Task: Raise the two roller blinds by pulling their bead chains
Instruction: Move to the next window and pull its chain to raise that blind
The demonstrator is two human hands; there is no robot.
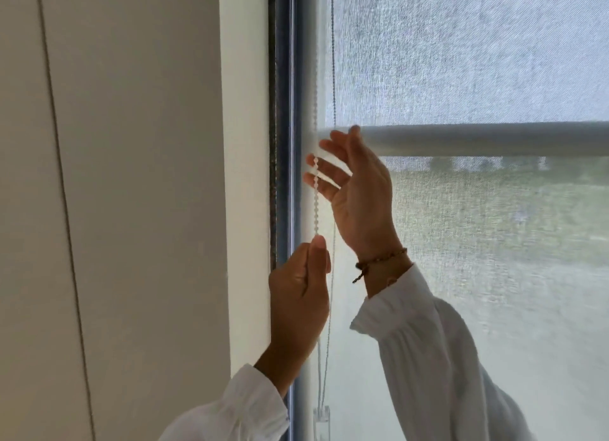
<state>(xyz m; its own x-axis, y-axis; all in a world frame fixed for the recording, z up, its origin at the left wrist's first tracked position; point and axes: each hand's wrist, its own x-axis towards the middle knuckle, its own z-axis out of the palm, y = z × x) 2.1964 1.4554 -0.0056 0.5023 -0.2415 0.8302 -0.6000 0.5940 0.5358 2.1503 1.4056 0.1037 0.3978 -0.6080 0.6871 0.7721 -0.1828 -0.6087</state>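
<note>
The left hand (298, 295) pinches the white plastic bead chain (316, 190) between thumb and curled fingers, just below the grey bottom bar (478, 139) of the translucent woven roller blind (461, 45). The right hand (357, 190), fingers spread and loose, hovers at the bar's left end with the chain crossing its fingertips; I cannot tell whether it touches. A darker metal bead chain (333, 61) hangs just beside. The chain looks light, limp and slippery, so a firm pinch across several beads should serve best. No writing is legible.
</note>
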